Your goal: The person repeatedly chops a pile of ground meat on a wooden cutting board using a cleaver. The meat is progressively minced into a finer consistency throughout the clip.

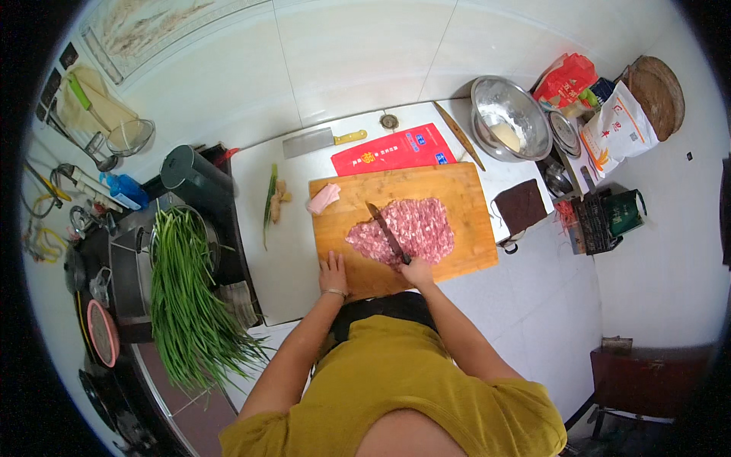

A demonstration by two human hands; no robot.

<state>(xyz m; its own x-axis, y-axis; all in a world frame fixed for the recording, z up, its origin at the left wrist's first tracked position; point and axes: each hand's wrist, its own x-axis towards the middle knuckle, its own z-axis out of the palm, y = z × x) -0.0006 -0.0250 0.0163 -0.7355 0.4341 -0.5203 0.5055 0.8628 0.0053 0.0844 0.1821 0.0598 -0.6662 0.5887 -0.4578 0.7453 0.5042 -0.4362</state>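
Note:
My right hand (pixel 416 272) grips the handle of a dark-bladed knife (pixel 387 230). The blade lies slantwise across a spread of minced meat (pixel 428 228), pointing away and to the left. Under the meat is a wooden cutting board (pixel 464 194). Fingers stretched out, my left hand (pixel 333 274) rests flat on the board's near left edge and holds nothing. A pale pink slab (pixel 325 198), perhaps pork fat or skin, lies at the board's far left corner.
Behind the board are a cleaver (pixel 308 142), a red printed sheet (pixel 392 151) and a metal bowl (pixel 495 99) with dough in it. Ginger (pixel 280 196) and a spring onion (pixel 270 199) lie to the left. A large bunch of green chives (pixel 183 297) overhangs the sink side.

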